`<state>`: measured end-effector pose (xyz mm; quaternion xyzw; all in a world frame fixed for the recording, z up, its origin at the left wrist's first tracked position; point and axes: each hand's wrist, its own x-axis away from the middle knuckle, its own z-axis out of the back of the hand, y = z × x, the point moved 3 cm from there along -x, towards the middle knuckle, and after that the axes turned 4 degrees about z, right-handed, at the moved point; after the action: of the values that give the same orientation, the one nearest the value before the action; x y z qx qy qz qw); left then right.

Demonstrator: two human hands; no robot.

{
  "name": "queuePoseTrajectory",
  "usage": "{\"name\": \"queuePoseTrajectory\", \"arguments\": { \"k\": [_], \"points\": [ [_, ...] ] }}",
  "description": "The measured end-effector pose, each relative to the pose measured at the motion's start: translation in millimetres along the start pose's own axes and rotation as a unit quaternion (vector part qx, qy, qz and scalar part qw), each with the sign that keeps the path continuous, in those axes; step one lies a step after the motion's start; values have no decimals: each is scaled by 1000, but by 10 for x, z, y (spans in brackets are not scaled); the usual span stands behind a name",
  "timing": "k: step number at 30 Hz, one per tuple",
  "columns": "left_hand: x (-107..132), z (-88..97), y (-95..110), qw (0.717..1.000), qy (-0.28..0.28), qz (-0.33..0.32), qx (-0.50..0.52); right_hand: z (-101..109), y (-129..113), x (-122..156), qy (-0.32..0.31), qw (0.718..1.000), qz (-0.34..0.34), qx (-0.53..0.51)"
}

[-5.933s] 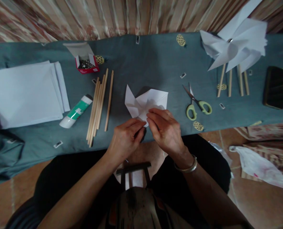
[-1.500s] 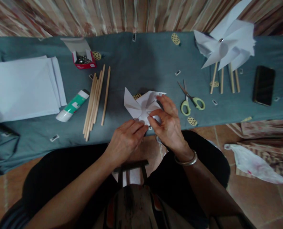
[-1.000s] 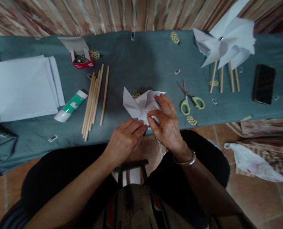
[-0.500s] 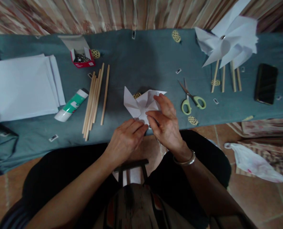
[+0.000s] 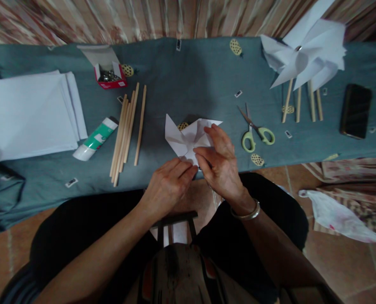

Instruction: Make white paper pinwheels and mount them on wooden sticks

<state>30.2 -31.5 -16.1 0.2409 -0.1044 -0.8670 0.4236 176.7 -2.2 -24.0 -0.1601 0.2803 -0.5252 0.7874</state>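
Note:
A white folded paper pinwheel [image 5: 183,137] lies near the front edge of the table, on the teal cloth [image 5: 191,80]. My left hand [image 5: 169,185] pinches its near corner with curled fingers. My right hand [image 5: 221,162] rests on its right side, thumb and forefinger pressing a folded flap toward the middle. A silver bangle [image 5: 246,213] is on my right wrist.
Wooden sticks [image 5: 127,126] and a green-and-white glue tube [image 5: 94,139] lie to the left, beside a stack of white paper [image 5: 29,114] and a red box of pins [image 5: 108,76]. Green-handled scissors [image 5: 256,133], finished pinwheels on sticks [image 5: 305,59] and a black phone [image 5: 355,110] lie to the right.
Earlier both hands pinched the near corner. My right hand has since moved up onto the paper's right flap. Over the last second the hands have hardly moved.

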Motion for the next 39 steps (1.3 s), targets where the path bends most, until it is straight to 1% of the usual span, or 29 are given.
{"name": "queuePoseTrajectory", "arguments": {
  "k": [5, 8, 12, 17, 23, 29, 32, 36, 39],
  "points": [
    [-2, 2, -1, 1000, -2, 2, 4, 18, -32, 0, -14, 999, 32, 24],
    [-1, 2, -1, 1000, -4, 1, 6, 1, -56, 18, -23, 996, 45, 68],
    [-8, 2, 0, 1000, -10, 6, 6, -48, -87, 54, -20, 988, 68, 136],
    [-16, 2, 1, 1000, -4, 8, 8, -69, -103, 78, -10, 979, 87, 185],
    [-9, 1, -3, 1000, -1, 5, 15, -49, -85, 57, -20, 983, 80, 162],
    [-3, -1, -6, 1000, 0, 9, 19, -18, -57, 63, 18, 987, 89, 130],
    [1, -4, -7, 1000, 1, 13, 16, -20, -47, 71, 17, 989, 92, 118],
    [7, -12, -12, 1000, -2, 15, 16, -33, -42, 67, 8, 990, 83, 115],
    [7, -15, -11, 1000, -2, 13, 19, -37, -46, 57, 11, 987, 84, 136]
  ]
}}
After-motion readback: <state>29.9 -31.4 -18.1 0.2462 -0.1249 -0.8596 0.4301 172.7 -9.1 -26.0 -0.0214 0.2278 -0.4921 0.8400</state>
